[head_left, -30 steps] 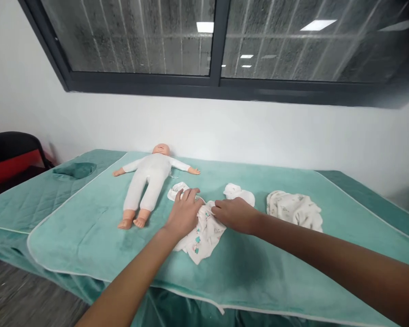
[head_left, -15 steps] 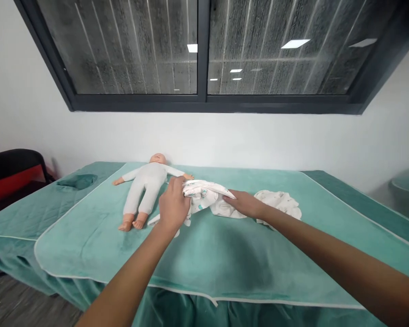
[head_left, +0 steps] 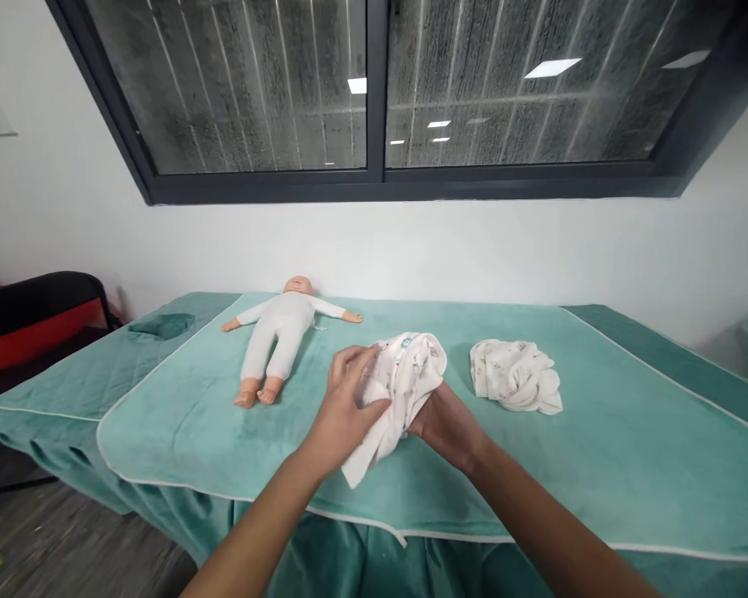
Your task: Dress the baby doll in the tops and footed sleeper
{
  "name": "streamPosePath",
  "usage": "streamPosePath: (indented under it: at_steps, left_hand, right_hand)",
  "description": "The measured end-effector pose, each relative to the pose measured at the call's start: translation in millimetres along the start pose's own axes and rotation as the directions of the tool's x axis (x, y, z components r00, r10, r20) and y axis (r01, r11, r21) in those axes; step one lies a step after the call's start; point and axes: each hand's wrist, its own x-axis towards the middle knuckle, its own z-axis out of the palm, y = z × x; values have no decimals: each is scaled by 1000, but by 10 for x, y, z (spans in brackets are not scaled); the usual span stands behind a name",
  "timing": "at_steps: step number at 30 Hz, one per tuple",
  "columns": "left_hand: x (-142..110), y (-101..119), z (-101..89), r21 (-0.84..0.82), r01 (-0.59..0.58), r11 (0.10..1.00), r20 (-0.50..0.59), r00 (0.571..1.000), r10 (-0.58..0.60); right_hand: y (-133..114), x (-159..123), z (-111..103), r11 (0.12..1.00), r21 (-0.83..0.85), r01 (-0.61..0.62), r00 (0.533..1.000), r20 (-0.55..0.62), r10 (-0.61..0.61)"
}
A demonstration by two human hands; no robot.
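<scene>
A white printed baby garment is bunched up between my two hands above the green bed cover. My left hand grips its left side, thumb in front. From below and the right, my right hand holds it, with most of those fingers hidden behind the cloth. One end of the garment hangs down toward me. A second crumpled printed white cloth lies to the right of my right hand. Farther back on the left, a baby doll in a white suit lies on its back, arms spread.
The green velvet bed cover has a pale piped edge near me. A bed with a face hole shows at the left, beside a black and red chair. Behind stand a white wall and a dark-framed window.
The garment, stretched between both hands before, is now gathered into a bundle closer to me. My right hand has turned under it. The view has shifted slightly.
</scene>
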Motion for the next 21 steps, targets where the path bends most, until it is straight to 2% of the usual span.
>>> streamPosePath:
  at_steps: [2, 4, 7, 9, 12, 14, 15, 17, 18, 19, 21]
  left_hand:
    - [-63, -32, 5, 149, -1, 989, -45, 999, 8]
    - [-134, -59, 41, 169, 20, 985, -33, 999, -14]
    - [-321, -92, 115, 48, 83, 995, -35, 996, -82]
    - [-519, -123, 170, -78, 170, 982, -45, 984, -174]
    - [-887, -188, 259, -256, 346, 903, -50, 928, -369]
    - [-1142, -231, 297, -349, 452, 821, -54, 865, -499]
    - [-1267, -248, 298, -382, 495, 780, -53, 831, -553]
    - [-1516, -265, 241, -408, 571, 712, -7, 778, -628]
    - [-1645, -264, 178, -394, 612, 686, 38, 756, -654]
    - [-1779, -258, 90, -364, 655, 662, 99, 734, -672]
    - [-2065, -230, -152, -281, 737, 614, 231, 673, -703]
  right_hand:
    - [66, -77, -6, 1000, -2, -15, 1000, -15, 15]
    - [162, -157, -44, 999, -26, -40, 999, -6, 40]
    - [299, -300, -158, 990, -100, -102, 993, 46, 107]
    - [349, -400, -251, 965, -207, -162, 979, 90, 183]
    - [348, -498, -370, 864, -473, -173, 934, 199, 296]
    - [319, -497, -452, 782, -612, -122, 898, 268, 349]
    - [304, -471, -507, 745, -658, -104, 896, 263, 357]
    - [288, -370, -668, 667, -739, -95, 940, 153, 304]
    - [291, -299, -777, 613, -784, -98, 970, 62, 234]
    - [304, -219, -902, 543, -834, -97, 989, -22, 143]
    - [357, -54, -1177, 361, -926, -105, 990, -132, -51]
